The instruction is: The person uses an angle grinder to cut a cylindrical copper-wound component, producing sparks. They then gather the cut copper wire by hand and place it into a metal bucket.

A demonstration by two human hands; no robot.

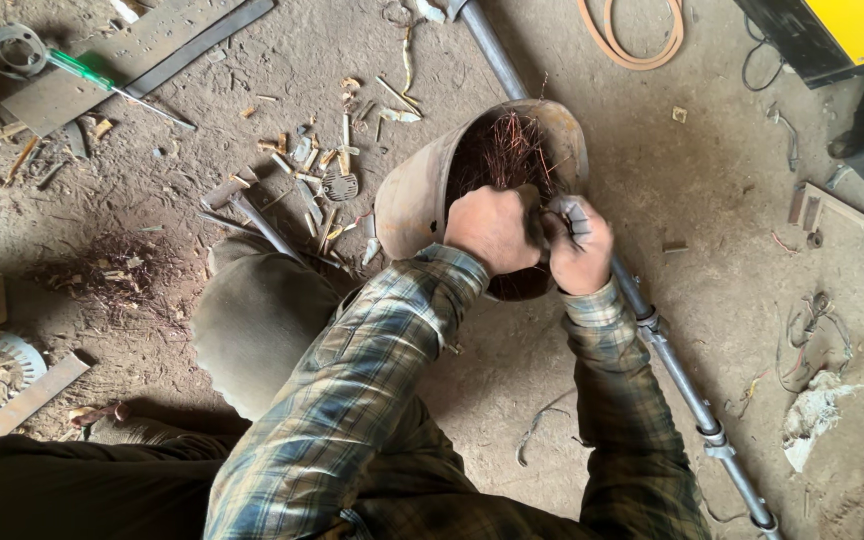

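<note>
Plaid sleeves (372, 400) fill the near edge and hide the lap and much of the dirt floor (572, 380). The left hand (492, 228) is a fist over the near rim of a rusty drum (422, 190); its fingertips are tucked under and hidden, so what they grip cannot be made out. The right hand (579, 243) presses against it, fingers curled tight around something greyish, hard to tell apart from the glove-like grime. Both hands cover the drum's lower mouth. The drum lies tilted on the ground, just beyond the knee (252, 310), its mouth packed with copper wire (507, 150). A steel pipe (672, 370) runs under the drum, cut off at the bottom right and top. Left of the drum lie scattered scraps (317, 175), farther off a green screwdriver (102, 80) on a metal bar (152, 45). A yellow machine (842, 30) is cropped at the top right.
</note>
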